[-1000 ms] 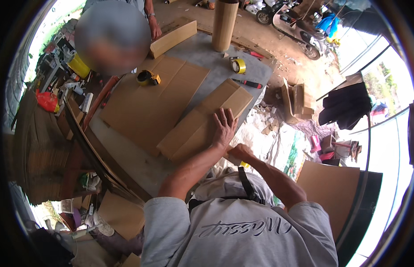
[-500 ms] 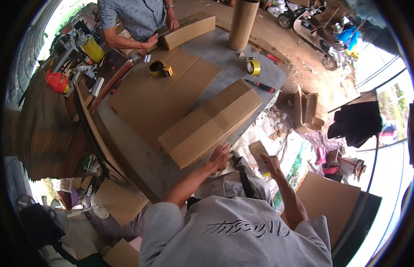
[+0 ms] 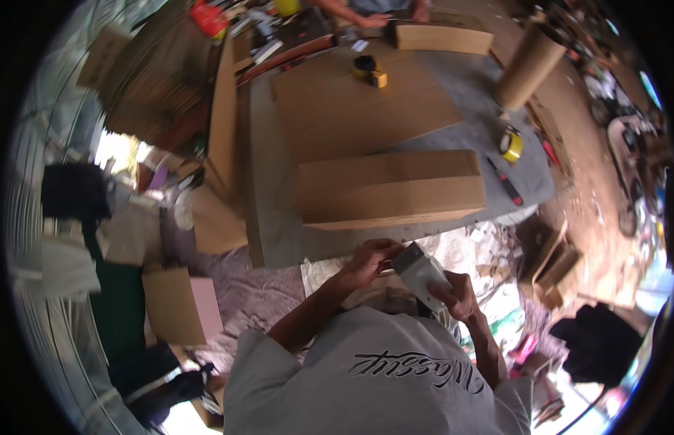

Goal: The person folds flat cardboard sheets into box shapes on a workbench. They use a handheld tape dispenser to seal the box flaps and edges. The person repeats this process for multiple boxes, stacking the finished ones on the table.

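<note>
My right hand (image 3: 456, 293) grips a pale grey, box-shaped object (image 3: 425, 279) with a darker end, in front of my chest. Its exact kind I cannot make out. My left hand (image 3: 373, 262) is bent inward, with its fingers pinched at the object's dark end. Just beyond both hands, a long closed cardboard carton (image 3: 391, 192) lies along the near side of the grey table (image 3: 275, 243). Behind the carton is a flat cardboard sheet (image 3: 351, 109).
A red-and-black cutter (image 3: 505, 181), a yellow tape roll (image 3: 511, 143) and a cardboard tube (image 3: 529, 65) occupy the table's right side. On the sheet sit a dark tape roll (image 3: 364, 67) and a yellow tape measure (image 3: 380, 78). Another person's hand (image 3: 373, 20) shows across the table.
My right hand has brought the object up and inward. My left hand has come from beside the carton to its end. The view has turned, so the table appears rotated and higher.
</note>
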`<act>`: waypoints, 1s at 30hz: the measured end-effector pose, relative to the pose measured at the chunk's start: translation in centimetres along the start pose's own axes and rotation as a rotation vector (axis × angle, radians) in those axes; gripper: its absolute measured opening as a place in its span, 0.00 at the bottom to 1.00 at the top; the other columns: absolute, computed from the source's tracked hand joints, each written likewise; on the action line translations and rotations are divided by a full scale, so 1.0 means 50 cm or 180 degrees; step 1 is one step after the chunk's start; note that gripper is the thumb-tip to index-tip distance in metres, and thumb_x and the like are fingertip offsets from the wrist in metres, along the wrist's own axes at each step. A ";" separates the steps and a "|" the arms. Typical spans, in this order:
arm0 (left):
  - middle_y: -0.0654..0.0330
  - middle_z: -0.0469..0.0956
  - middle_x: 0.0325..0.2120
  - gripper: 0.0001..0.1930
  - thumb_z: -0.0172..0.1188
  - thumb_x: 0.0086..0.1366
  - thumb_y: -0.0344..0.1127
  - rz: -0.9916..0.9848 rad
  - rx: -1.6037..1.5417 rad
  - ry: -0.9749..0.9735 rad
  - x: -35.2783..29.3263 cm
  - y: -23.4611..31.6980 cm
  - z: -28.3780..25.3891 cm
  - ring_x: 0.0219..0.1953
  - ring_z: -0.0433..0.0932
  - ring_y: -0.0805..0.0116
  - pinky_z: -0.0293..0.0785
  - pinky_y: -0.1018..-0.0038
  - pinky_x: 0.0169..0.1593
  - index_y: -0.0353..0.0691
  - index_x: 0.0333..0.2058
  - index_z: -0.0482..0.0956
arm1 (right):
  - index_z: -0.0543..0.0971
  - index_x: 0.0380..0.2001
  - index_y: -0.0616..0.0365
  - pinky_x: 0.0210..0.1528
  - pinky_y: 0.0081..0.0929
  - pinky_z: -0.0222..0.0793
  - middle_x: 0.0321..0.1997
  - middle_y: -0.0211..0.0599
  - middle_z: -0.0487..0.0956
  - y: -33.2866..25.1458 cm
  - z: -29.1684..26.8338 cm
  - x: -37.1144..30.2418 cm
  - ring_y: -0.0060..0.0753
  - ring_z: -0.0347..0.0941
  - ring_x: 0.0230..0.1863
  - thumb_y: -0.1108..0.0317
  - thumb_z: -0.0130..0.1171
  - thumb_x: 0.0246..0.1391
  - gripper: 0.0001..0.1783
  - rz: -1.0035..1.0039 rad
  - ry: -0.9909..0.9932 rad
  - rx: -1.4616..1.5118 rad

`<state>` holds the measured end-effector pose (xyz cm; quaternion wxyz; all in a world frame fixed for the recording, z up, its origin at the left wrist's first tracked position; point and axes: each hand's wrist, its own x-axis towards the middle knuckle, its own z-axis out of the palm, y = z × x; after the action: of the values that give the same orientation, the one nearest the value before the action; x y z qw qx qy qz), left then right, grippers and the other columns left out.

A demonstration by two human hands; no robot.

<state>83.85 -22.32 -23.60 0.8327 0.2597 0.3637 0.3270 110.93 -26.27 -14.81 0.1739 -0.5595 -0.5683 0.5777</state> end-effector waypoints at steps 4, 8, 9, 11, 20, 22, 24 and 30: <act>0.62 0.81 0.48 0.20 0.55 0.77 0.48 0.0343 -0.0299 0.0275 -0.025 -0.039 0.018 0.52 0.80 0.71 0.75 0.70 0.57 0.37 0.52 0.81 | 0.82 0.38 0.69 0.36 0.37 0.73 0.26 0.49 0.82 0.014 -0.042 0.024 0.33 0.77 0.28 0.52 0.66 0.56 0.25 -0.0400 -0.0506 -0.0245; 0.62 0.82 0.48 0.20 0.55 0.77 0.49 0.0366 -0.0926 0.0516 -0.059 -0.023 0.064 0.49 0.81 0.70 0.78 0.69 0.54 0.36 0.53 0.80 | 0.82 0.46 0.67 0.37 0.37 0.75 0.27 0.49 0.83 -0.017 -0.056 0.057 0.37 0.80 0.28 0.57 0.66 0.56 0.23 -0.0679 -0.0875 -0.0443; 0.61 0.82 0.48 0.21 0.56 0.77 0.48 0.0390 -0.0778 0.0622 -0.062 -0.034 0.058 0.48 0.82 0.69 0.78 0.68 0.53 0.36 0.54 0.79 | 0.82 0.47 0.67 0.37 0.36 0.75 0.28 0.49 0.83 -0.021 -0.056 0.069 0.37 0.80 0.29 0.57 0.66 0.56 0.24 -0.0746 -0.0945 -0.0470; 0.60 0.82 0.47 0.21 0.56 0.77 0.48 0.0396 -0.0736 0.0860 -0.063 -0.039 0.050 0.48 0.82 0.67 0.80 0.66 0.53 0.35 0.54 0.79 | 0.81 0.49 0.67 0.39 0.36 0.76 0.28 0.50 0.83 -0.036 -0.057 0.092 0.36 0.81 0.30 0.57 0.66 0.56 0.25 -0.0810 -0.1068 -0.0487; 0.60 0.86 0.38 0.17 0.58 0.76 0.44 0.0546 -0.1674 0.0734 -0.063 0.052 -0.005 0.41 0.84 0.72 0.81 0.69 0.48 0.33 0.45 0.84 | 0.82 0.39 0.71 0.36 0.30 0.72 0.26 0.42 0.82 -0.137 -0.037 0.176 0.23 0.74 0.31 0.54 0.65 0.59 0.24 -0.0500 -0.1440 -0.0401; 0.59 0.86 0.39 0.18 0.59 0.76 0.45 0.0723 -0.2059 0.0269 -0.070 0.080 -0.034 0.41 0.84 0.71 0.81 0.68 0.49 0.32 0.45 0.84 | 0.83 0.39 0.71 0.35 0.29 0.72 0.26 0.38 0.82 -0.167 -0.028 0.201 0.21 0.74 0.31 0.55 0.65 0.60 0.23 -0.0286 -0.1440 -0.0384; 0.59 0.86 0.39 0.19 0.60 0.75 0.46 0.0966 -0.1926 0.0540 -0.053 0.087 -0.045 0.39 0.84 0.71 0.81 0.67 0.46 0.32 0.44 0.84 | 0.83 0.39 0.70 0.35 0.26 0.71 0.27 0.32 0.82 -0.208 -0.024 0.231 0.18 0.74 0.32 0.56 0.65 0.61 0.22 -0.0130 -0.1509 -0.0439; 0.65 0.83 0.28 0.15 0.63 0.73 0.42 0.1282 -0.0934 0.1309 -0.048 0.128 -0.131 0.28 0.77 0.77 0.71 0.76 0.33 0.34 0.34 0.87 | 0.83 0.37 0.69 0.33 0.23 0.69 0.26 0.29 0.81 -0.315 0.018 0.332 0.16 0.74 0.31 0.54 0.65 0.62 0.22 -0.0059 -0.1651 -0.0919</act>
<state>75.23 -18.62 -22.20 0.6889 0.1322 0.4146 0.5798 98.12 -8.17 -9.10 -0.0533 -0.4070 -0.6751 0.6130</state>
